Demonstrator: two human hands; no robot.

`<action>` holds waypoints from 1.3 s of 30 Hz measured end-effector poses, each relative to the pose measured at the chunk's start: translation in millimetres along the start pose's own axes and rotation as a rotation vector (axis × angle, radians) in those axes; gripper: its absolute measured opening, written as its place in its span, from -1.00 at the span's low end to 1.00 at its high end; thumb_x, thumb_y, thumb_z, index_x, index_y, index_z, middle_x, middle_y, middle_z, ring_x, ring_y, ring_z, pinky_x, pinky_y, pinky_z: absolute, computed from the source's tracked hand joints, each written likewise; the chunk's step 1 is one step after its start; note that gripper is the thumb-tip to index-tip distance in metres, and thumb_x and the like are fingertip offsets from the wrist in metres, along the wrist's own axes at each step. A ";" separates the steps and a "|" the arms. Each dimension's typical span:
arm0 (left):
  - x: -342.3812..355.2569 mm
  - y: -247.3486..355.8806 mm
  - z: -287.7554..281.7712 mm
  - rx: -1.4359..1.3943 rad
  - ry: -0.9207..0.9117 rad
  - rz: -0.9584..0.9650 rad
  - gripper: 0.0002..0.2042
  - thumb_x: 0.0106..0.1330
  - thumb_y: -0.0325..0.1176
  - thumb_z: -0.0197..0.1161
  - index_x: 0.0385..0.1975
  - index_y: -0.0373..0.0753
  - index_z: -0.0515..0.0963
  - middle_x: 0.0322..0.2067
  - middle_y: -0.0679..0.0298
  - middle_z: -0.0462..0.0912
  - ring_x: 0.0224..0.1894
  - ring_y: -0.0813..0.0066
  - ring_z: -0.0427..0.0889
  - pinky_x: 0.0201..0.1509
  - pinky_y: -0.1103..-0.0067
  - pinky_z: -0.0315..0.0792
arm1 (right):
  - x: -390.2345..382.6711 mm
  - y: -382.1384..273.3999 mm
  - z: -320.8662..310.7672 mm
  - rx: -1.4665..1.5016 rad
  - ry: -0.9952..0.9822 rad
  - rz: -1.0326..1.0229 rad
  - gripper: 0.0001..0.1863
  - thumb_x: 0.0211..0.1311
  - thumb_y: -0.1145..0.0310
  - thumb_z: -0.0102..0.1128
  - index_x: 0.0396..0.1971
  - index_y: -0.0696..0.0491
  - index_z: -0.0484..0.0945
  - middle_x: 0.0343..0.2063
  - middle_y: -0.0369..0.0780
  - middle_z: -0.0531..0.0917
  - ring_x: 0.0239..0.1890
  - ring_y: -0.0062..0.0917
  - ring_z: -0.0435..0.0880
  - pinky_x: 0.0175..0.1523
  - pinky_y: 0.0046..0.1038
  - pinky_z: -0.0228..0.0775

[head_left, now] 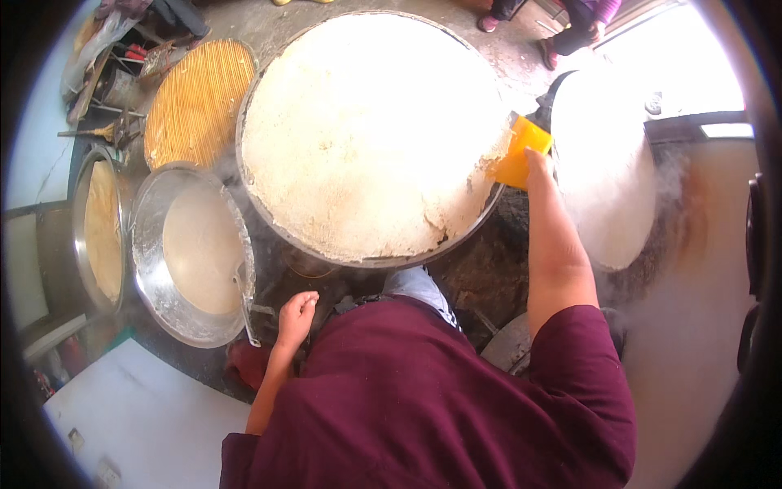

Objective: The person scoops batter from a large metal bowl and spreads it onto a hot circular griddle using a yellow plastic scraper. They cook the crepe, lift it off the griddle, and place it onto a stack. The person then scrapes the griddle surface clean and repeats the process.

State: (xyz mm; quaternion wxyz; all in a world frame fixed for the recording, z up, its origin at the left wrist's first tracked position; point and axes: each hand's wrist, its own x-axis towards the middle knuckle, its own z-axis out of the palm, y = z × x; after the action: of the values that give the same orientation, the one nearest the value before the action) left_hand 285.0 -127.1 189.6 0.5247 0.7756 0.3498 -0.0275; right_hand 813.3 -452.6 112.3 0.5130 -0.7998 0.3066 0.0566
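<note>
A wide round pan (241, 155) lies in front of me, covered by a pale, crumbly-edged layer of batter or dough (366, 138). At its right rim my right hand (538, 161) grips a flat yellow scraper (518, 153). The scraper's edge touches the pale layer, where the surface looks rough and broken. My left hand (298, 314) hangs near my waist, away from the pan, with its fingers curled together. Whether anything small is inside those fingers is hidden.
To the left stands a metal basin (147, 277) of pale liquid with a ladle (246, 314) leaning in it. Behind it are another metal basin (81, 212) and a round slatted mat (199, 98). A second steaming white round (603, 171) is at right. People's legs (574, 37) show at the far edge.
</note>
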 end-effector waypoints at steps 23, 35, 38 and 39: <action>-39.7 -16.1 55.2 -0.339 0.232 -0.654 -0.75 0.26 -0.34 0.09 -0.15 -0.34 0.50 -0.29 0.19 0.62 -0.22 0.48 0.58 -0.13 0.60 0.42 | 77.2 -278.9 264.1 -0.691 -0.624 -0.577 -0.61 -0.04 0.25 0.26 -0.18 0.12 0.53 -0.34 -0.15 0.63 -0.32 -0.37 0.64 -0.18 -0.40 0.47; -70.1 -41.8 83.3 -0.272 0.232 -0.716 -0.75 0.25 -0.33 0.07 -0.16 -0.33 0.51 -0.28 0.16 0.60 -0.23 0.42 0.57 -0.12 0.53 0.42 | 90.5 -314.6 285.9 -1.029 -0.645 -0.802 -0.61 0.04 0.28 0.17 -0.12 0.14 0.46 -0.33 -0.18 0.61 -0.31 -0.46 0.61 -0.23 -0.47 0.43; -68.7 -44.2 83.0 -0.337 0.268 -0.756 -0.75 0.24 -0.32 0.07 -0.18 -0.31 0.52 -0.29 0.16 0.60 -0.25 0.40 0.58 -0.14 0.52 0.42 | 114.8 -304.1 236.8 -1.000 -0.670 -0.696 -0.63 0.07 0.32 0.15 -0.11 0.15 0.45 -0.39 -0.25 0.60 -0.43 -0.53 0.56 -0.30 -0.52 0.42; -67.6 -42.9 81.3 -0.356 0.285 -0.756 -0.75 0.24 -0.31 0.07 -0.18 -0.31 0.52 -0.29 0.16 0.60 -0.24 0.41 0.58 -0.14 0.53 0.42 | 121.6 -296.9 219.9 -0.922 -0.710 -0.664 -0.64 0.07 0.31 0.16 -0.13 0.16 0.46 -0.41 -0.26 0.59 -0.45 -0.56 0.54 -0.32 -0.54 0.40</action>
State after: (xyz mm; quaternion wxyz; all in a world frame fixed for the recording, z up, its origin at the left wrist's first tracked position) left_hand 235.9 -220.8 146.8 0.5496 0.4867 0.6772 -0.0496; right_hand 1123.3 -232.2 193.6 0.1788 -0.9219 -0.1987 0.2806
